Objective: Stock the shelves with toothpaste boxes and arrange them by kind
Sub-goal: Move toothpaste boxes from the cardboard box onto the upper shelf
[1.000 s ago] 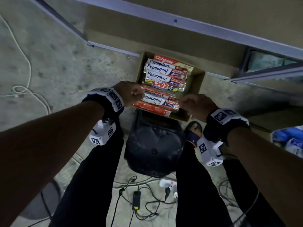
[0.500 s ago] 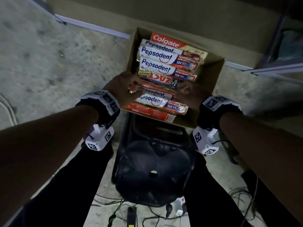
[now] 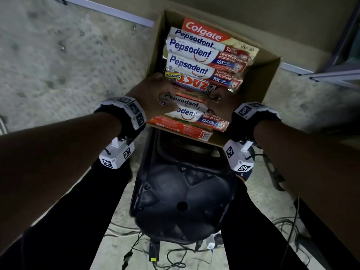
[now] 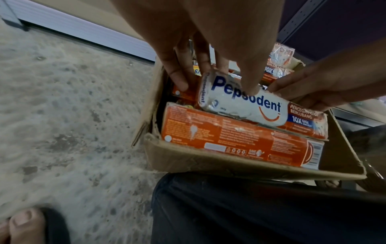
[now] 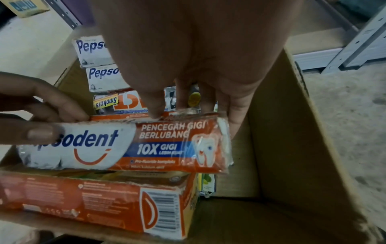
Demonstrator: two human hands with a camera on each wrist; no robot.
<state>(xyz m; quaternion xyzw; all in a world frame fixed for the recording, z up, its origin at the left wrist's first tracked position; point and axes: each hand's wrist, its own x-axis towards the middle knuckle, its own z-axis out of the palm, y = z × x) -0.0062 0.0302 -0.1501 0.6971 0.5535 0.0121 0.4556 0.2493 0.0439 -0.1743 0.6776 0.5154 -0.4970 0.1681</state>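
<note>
An open cardboard box [image 3: 259, 78] holds stacked toothpaste packs: a red Colgate [image 3: 204, 33] at the far end, several white Pepsodent packs [image 3: 191, 67], and an upside-down Zact pack [image 3: 194, 84]. Nearest me, a plastic-wrapped Pepsodent pack [image 3: 187, 112] lies on an orange box [image 3: 181, 128]. My left hand [image 3: 153, 96] pinches its left end, thumb on top [image 4: 250, 85] and fingers behind. My right hand [image 3: 220, 100] pinches its right end [image 5: 208, 145], thumb [image 5: 154, 109] on the top edge.
The box rests on a black plastic stool [image 3: 183, 201] between my legs. Cables and plugs [image 3: 155, 256] lie on the concrete floor behind it. A grey metal shelf frame [image 3: 335, 76] runs at the right, with a shelf rail [image 3: 109, 10] beyond the box.
Both hands have moved in from the box's near corners and taken hold of the ends of the nearest Pepsodent pack. The view has moved closer to the box.
</note>
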